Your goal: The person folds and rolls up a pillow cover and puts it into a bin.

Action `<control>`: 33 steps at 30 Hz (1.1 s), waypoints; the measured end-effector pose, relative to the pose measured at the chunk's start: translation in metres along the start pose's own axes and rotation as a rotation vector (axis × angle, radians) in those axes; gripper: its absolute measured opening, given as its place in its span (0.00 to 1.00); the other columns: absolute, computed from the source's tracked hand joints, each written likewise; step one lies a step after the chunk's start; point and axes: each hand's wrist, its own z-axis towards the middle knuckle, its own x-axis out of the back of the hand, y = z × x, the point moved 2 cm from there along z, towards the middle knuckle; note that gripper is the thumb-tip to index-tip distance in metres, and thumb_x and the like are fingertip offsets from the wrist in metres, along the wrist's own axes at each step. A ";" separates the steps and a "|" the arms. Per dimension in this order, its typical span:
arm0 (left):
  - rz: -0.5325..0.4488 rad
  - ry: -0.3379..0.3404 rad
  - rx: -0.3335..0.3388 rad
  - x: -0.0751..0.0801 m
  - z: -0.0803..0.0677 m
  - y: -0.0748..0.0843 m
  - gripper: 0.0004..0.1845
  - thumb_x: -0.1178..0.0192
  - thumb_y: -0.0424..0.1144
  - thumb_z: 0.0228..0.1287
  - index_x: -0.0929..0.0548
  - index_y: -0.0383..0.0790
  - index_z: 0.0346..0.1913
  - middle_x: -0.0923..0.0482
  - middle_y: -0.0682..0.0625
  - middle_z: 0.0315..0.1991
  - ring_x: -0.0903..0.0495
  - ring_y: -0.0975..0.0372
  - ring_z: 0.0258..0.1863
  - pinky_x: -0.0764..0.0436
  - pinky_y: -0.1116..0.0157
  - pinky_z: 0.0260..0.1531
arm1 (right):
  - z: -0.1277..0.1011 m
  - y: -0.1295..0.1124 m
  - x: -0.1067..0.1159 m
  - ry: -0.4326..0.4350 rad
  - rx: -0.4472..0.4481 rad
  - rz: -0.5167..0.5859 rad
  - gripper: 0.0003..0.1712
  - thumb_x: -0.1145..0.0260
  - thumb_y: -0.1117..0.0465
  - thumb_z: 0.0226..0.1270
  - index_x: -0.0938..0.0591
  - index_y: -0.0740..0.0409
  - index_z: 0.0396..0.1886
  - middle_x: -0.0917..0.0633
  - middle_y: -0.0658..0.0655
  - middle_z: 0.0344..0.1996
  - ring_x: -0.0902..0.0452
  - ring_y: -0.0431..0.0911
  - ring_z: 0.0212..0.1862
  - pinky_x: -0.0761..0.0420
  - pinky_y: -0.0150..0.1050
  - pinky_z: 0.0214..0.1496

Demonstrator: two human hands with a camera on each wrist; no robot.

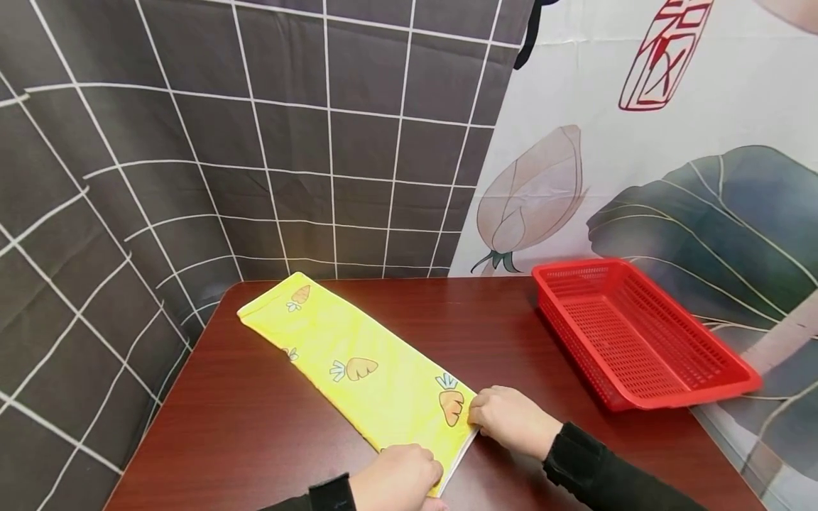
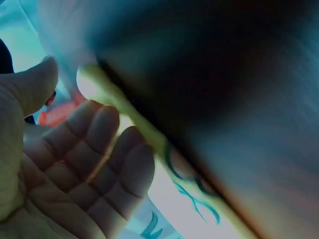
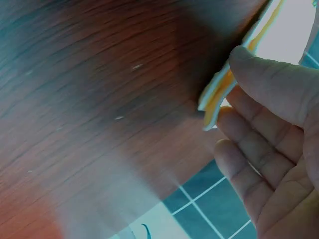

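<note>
Cloth [image 1: 377, 390] on table [image 1: 268, 433], slanting from far left to near centre; left hand [image 1: 399, 474] and right hand [image 1: 513, 420] at near end; basket [image 1: 620, 341] at right; hangings [image 1: 287, 142] behind.

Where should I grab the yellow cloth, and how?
I'd grip the cloth by both corners of its short near end, coming from the near side, where the left hand and right hand are. It stretches long and slanting away, so that end seems easiest. Its edge shows several layers; pinch them together.
</note>
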 end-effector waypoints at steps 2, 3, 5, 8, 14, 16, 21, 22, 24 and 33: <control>0.011 -0.017 0.010 -0.005 0.004 0.005 0.23 0.28 0.63 0.61 0.24 0.52 0.23 0.26 0.61 0.21 0.28 0.72 0.24 0.32 0.71 0.23 | -0.001 0.003 -0.003 -0.021 -0.011 0.022 0.11 0.20 0.65 0.57 0.12 0.43 0.28 0.15 0.40 0.27 0.26 0.37 0.32 0.22 0.32 0.40; 0.011 -0.022 0.020 -0.007 0.006 0.006 0.23 0.27 0.62 0.59 0.23 0.51 0.23 0.25 0.60 0.21 0.26 0.71 0.24 0.31 0.71 0.23 | -0.002 0.004 -0.004 -0.019 -0.011 0.031 0.11 0.20 0.66 0.55 0.12 0.43 0.28 0.16 0.40 0.27 0.25 0.37 0.33 0.21 0.31 0.40; 0.001 -0.028 0.049 -0.012 0.010 0.007 0.22 0.24 0.60 0.56 0.21 0.50 0.25 0.22 0.59 0.22 0.24 0.70 0.25 0.29 0.70 0.23 | -0.003 0.007 -0.006 -0.010 -0.006 0.050 0.12 0.19 0.67 0.53 0.10 0.43 0.30 0.15 0.40 0.28 0.23 0.36 0.33 0.20 0.31 0.40; -0.018 -0.001 0.061 -0.031 0.017 0.004 0.19 0.23 0.55 0.53 0.21 0.49 0.24 0.23 0.58 0.20 0.26 0.68 0.22 0.29 0.68 0.21 | -0.005 0.012 -0.008 0.006 0.003 0.086 0.14 0.17 0.68 0.51 0.08 0.44 0.32 0.13 0.41 0.31 0.20 0.36 0.37 0.17 0.30 0.43; -0.068 -0.049 0.145 -0.027 0.021 0.006 0.12 0.27 0.42 0.56 0.20 0.47 0.22 0.25 0.56 0.17 0.29 0.67 0.19 0.29 0.66 0.20 | -0.003 0.016 -0.004 -0.016 -0.020 0.142 0.13 0.15 0.65 0.50 0.10 0.45 0.31 0.14 0.41 0.31 0.21 0.34 0.36 0.17 0.30 0.41; -0.109 -0.092 0.183 -0.020 0.019 0.005 0.09 0.28 0.40 0.56 0.18 0.45 0.25 0.24 0.54 0.19 0.28 0.66 0.20 0.28 0.64 0.21 | -0.004 0.016 -0.004 -0.010 -0.027 0.149 0.13 0.14 0.61 0.51 0.12 0.45 0.31 0.16 0.41 0.30 0.24 0.34 0.34 0.19 0.30 0.40; -0.230 -0.073 0.278 -0.008 0.011 -0.002 0.07 0.31 0.39 0.56 0.19 0.43 0.30 0.24 0.54 0.21 0.26 0.67 0.21 0.26 0.65 0.22 | -0.004 0.012 -0.012 0.060 -0.011 0.103 0.19 0.15 0.45 0.51 0.14 0.43 0.39 0.18 0.41 0.31 0.25 0.35 0.34 0.21 0.33 0.38; -0.249 -0.059 0.289 -0.006 0.009 -0.004 0.06 0.32 0.38 0.57 0.20 0.43 0.29 0.25 0.54 0.20 0.27 0.67 0.21 0.27 0.65 0.22 | -0.004 0.011 -0.014 0.078 -0.007 0.082 0.21 0.16 0.42 0.51 0.14 0.42 0.40 0.19 0.41 0.31 0.25 0.36 0.33 0.22 0.33 0.38; -0.301 -0.034 0.317 -0.001 0.004 -0.007 0.08 0.33 0.37 0.60 0.23 0.44 0.28 0.29 0.56 0.19 0.29 0.68 0.20 0.29 0.68 0.23 | -0.002 0.009 -0.018 0.127 0.004 0.033 0.20 0.17 0.42 0.53 0.14 0.41 0.42 0.19 0.41 0.31 0.24 0.37 0.32 0.23 0.34 0.36; -0.325 0.093 0.241 -0.002 -0.010 -0.011 0.13 0.33 0.35 0.62 0.25 0.48 0.24 0.34 0.62 0.17 0.35 0.72 0.18 0.33 0.72 0.21 | 0.001 0.016 -0.025 0.244 0.038 -0.097 0.10 0.20 0.58 0.53 0.13 0.40 0.31 0.15 0.41 0.29 0.22 0.41 0.34 0.27 0.34 0.35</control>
